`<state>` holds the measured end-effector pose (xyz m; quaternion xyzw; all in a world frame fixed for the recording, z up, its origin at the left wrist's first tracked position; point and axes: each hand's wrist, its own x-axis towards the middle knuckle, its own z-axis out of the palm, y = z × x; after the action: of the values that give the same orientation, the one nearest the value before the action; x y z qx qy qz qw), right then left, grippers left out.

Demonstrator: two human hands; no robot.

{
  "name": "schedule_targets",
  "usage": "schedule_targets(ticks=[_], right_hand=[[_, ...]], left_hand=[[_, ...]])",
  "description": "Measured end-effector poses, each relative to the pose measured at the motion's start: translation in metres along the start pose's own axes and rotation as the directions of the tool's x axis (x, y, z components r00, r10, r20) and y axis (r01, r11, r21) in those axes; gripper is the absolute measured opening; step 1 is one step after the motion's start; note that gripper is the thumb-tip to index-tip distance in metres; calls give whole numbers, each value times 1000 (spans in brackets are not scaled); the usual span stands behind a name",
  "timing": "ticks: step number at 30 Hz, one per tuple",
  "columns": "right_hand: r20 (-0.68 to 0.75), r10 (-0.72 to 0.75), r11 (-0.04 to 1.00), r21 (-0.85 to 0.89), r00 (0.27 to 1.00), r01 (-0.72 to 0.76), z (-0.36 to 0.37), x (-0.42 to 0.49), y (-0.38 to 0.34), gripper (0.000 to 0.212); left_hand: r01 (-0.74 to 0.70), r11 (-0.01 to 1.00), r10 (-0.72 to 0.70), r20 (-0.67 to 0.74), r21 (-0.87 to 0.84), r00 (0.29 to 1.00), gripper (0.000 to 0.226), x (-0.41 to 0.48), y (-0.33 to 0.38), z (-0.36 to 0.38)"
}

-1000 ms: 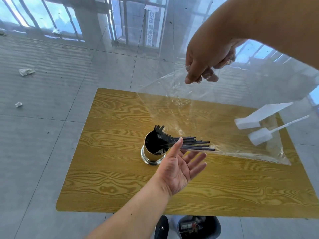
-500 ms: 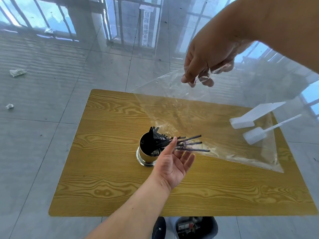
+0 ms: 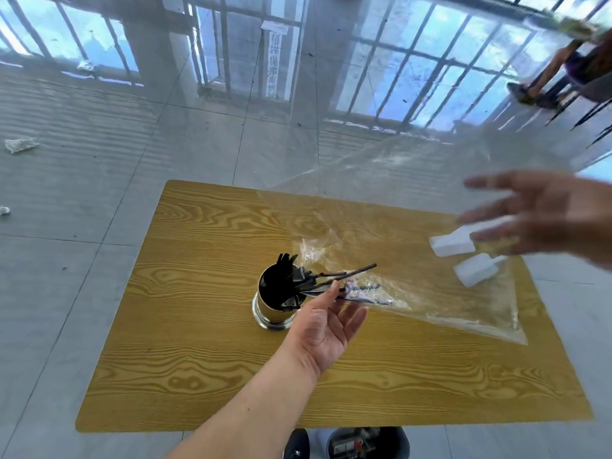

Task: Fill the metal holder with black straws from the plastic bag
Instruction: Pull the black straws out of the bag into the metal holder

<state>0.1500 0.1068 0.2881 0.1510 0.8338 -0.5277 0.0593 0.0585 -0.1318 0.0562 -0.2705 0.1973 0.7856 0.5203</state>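
A shiny metal holder [image 3: 273, 308] stands upright near the middle of the wooden table [image 3: 198, 359] with several black straws [image 3: 289, 276] in it. A few more straws [image 3: 351, 271] lean out of it to the right, their ends in the mouth of the clear plastic bag [image 3: 430, 299]. My left hand [image 3: 326, 329] is open, palm up, just right of the holder and under those leaning straws. My right hand [image 3: 543, 220] is blurred at the right with its fingers spread, and it holds nothing. The bag sags from the upper right down onto the table.
Two white foam-like pieces [image 3: 452, 243] [image 3: 473, 273] show through the bag on the table's right side. A seated person's legs [image 3: 543, 77] are at the far right on the glossy tiled floor. Paper scraps [image 3: 20, 144] lie at the left. Dark objects [image 3: 361, 443] sit under the table's near edge.
My right hand has let go of the bag's top, opened, and dropped to the right. The bag is sagging. More straws have slid toward the holder; the left hand stayed beside it.
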Motion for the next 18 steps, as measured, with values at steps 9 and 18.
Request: schedule_targets(ticks=[9,18], right_hand=[[-448,-134,990,-91,884,104,55,-16,-2,19],[-387,-226,957,-260,894,130,48,-21,-33,10]], left_hand=[[17,998,-17,6,67,1000,45,-3,0,-2],[26,999,-26,10,46,1000,77,-5,-4,-7]])
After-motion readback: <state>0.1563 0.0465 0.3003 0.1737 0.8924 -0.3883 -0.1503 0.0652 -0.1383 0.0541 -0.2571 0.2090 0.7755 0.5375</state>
